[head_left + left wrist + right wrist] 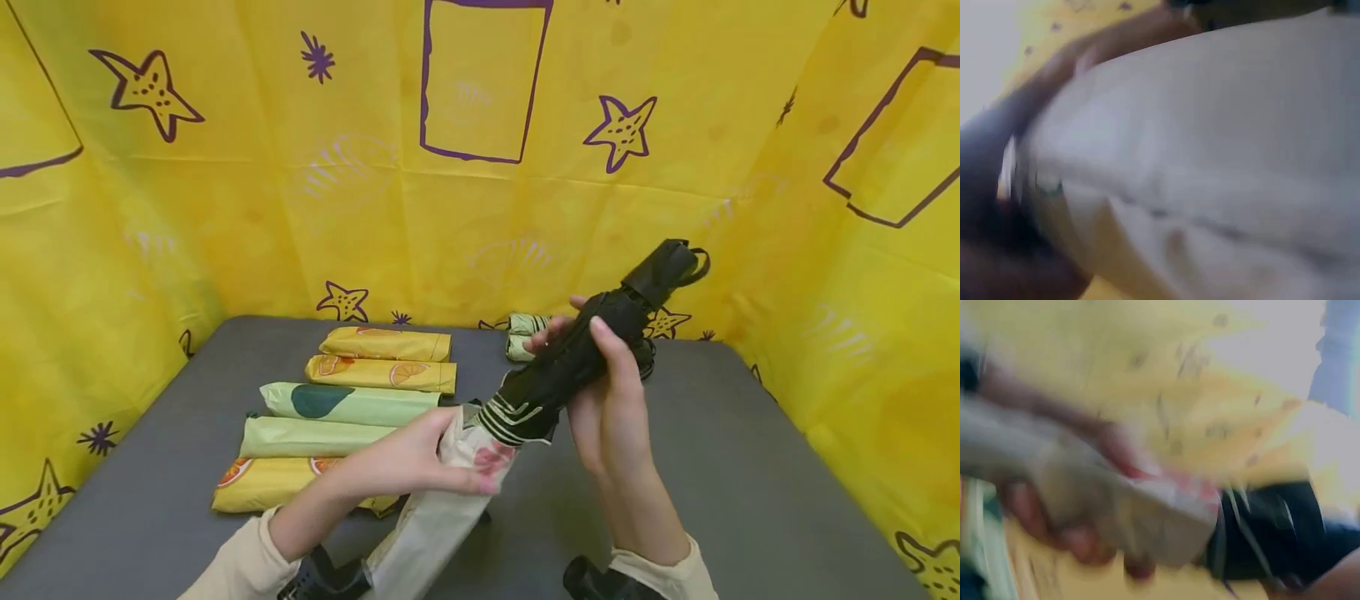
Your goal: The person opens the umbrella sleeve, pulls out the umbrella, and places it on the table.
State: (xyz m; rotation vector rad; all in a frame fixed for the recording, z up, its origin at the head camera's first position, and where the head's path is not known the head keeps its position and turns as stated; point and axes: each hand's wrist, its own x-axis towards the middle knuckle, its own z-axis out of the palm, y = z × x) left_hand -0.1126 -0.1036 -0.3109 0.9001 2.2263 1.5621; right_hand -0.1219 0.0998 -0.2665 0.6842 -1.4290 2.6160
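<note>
A folded black umbrella (pixel 573 354) slants up to the right, its handle and wrist loop at the top. The umbrella's pale-striped lower end sits in the mouth of a long whitish umbrella sleeve (pixel 431 537) with a pink print near the opening. My left hand (pixel 408 458) grips this sleeve just below its mouth, thumb across the front. Higher up, my right hand (pixel 611 400) holds the umbrella's body between thumb and fingers. The sleeve (pixel 1210 125) fills much of the blurred left wrist view. In the right wrist view, the dark umbrella (pixel 1272 525) emerges from the sleeve's end.
On the grey table (pixel 720 467), several covered rolls lie in a column at left, including a yellow orange-print one (pixel 382 372) and a pale green one (pixel 352 402). Pale green striped rolls (pixel 519 337) lie at the back, partly behind my right hand. Yellow printed cloth (pixel 465 208) surrounds the table.
</note>
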